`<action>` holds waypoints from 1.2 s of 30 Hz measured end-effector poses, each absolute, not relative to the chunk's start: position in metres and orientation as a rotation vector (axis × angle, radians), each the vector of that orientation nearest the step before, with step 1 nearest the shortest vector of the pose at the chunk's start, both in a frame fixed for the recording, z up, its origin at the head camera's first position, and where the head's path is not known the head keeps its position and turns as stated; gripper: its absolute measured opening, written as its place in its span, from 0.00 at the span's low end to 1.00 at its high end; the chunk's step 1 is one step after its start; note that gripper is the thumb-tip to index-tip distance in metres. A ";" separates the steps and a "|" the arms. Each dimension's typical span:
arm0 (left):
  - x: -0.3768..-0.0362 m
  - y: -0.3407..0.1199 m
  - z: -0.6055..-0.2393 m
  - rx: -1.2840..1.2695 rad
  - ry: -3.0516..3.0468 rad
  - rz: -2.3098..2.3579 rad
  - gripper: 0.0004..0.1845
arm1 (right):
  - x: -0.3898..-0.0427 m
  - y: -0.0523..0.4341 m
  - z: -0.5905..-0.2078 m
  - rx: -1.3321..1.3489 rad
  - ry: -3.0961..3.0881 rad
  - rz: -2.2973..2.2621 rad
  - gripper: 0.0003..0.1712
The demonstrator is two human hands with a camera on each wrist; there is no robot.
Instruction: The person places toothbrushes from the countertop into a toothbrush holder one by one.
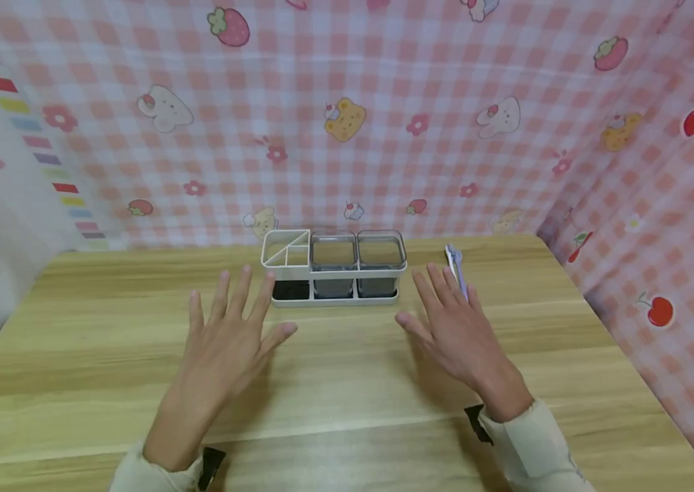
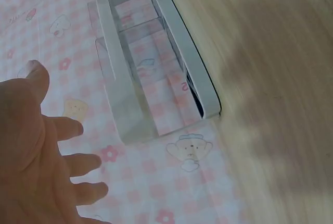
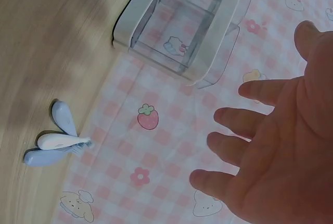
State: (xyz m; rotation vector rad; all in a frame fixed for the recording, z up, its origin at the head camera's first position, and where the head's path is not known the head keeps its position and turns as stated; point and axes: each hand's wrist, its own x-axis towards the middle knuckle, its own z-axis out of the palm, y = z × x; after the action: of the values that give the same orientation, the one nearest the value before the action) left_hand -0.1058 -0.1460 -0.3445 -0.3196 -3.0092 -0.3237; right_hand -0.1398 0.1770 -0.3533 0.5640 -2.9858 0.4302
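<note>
1. Three-part holder is sitting at the far middle of the wooden table, close against the pink checked cloth; two of its sections are carrying clear tubs, while the left one is showing a white divided top; it is standing apart from both hands.
2. Both hands are hovering over the table in front of it, fingers straight and spread, holding nothing; the left hand is reaching near the holder's left end, and the right hand is lying near its right end, touching neither.
3. Small pale spoons are lying in a loose bunch just right of the holder, right beside the right hand's fingertips; a sideways sweep is likely to be knocking them along the table or off toward the cloth.
4. Gripping only the tubs is looking risky; they seem to be sitting loosely in the white base, so a lift from one end could be tipping them out or tilting the whole holder.
5. Pushing forward could be sliding the holder into the cloth behind it, which is hanging loose and could be snagging a corner.
</note>
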 end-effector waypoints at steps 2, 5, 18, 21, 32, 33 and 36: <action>-0.108 -0.147 -0.345 -0.311 -2.998 -0.329 0.42 | -0.139 0.177 -0.353 0.564 -2.996 0.448 0.45; -0.115 -0.150 -0.347 -0.271 -2.956 -0.378 0.43 | -0.140 0.176 -0.354 0.567 -3.014 0.467 0.46; -0.172 -0.159 -0.352 -0.182 -2.621 -0.615 0.35 | -0.163 0.183 -0.358 0.481 -2.954 0.545 0.42; -0.180 -0.160 -0.353 -0.143 -2.670 -0.684 0.35 | -0.171 0.192 -0.363 0.383 -3.014 0.582 0.42; -0.192 -0.160 -0.364 -0.046 -2.743 -0.975 0.40 | -0.200 0.228 -0.377 0.197 -3.159 0.700 0.31; -0.193 -0.160 -0.364 -0.047 -2.741 -0.977 0.40 | -0.202 0.229 -0.378 0.184 -3.167 0.714 0.32; -0.194 -0.160 -0.363 -0.051 -2.730 -0.986 0.39 | -0.208 0.233 -0.379 0.146 -3.186 0.753 0.33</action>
State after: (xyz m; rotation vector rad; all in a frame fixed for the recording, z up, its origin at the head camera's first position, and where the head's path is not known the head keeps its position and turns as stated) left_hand -0.1944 -0.1602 -0.3633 -0.0507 -2.7299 -0.9855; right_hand -0.2080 0.2332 -0.3791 0.1455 -3.1858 0.7533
